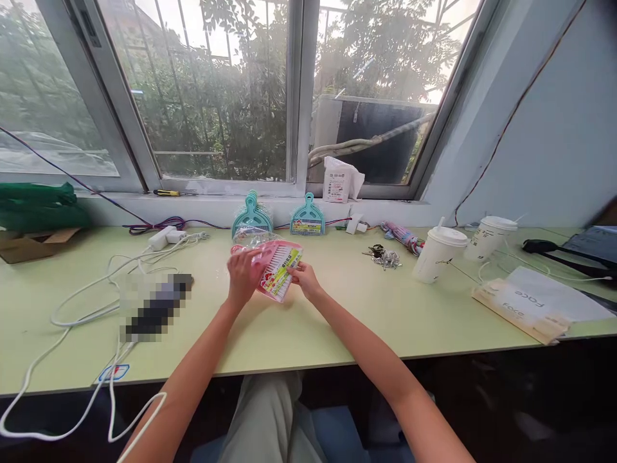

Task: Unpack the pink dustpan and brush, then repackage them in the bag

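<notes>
**Both hands holding a packaged pink brush set above a pale green table**

The pink plastic mini dustpan-and-brush set in clear wrapping (274, 267) shows white bristles along its upper side and a bright yellow, red and green printed label across its front. It is tilted, its lower corner close to the table surface, roughly midway between the far edge and the near edge of the pale green laminate table (366, 321). The left hand (242, 273) closes over the left end of the package, fingers curled onto the crinkled wrapping. The right hand (303, 278) pinches the lower right edge between thumb and fingertips, so the set lies between the two hands. Two teal plastic dustpan sets (279, 218) stand against the far edge below the window sill. Toward the right edge stand two white lidded paper cups (463, 247), with a bunch of metal keys (383, 255) nearer the middle. White cables (96, 302) loop toward the left edge.
</notes>
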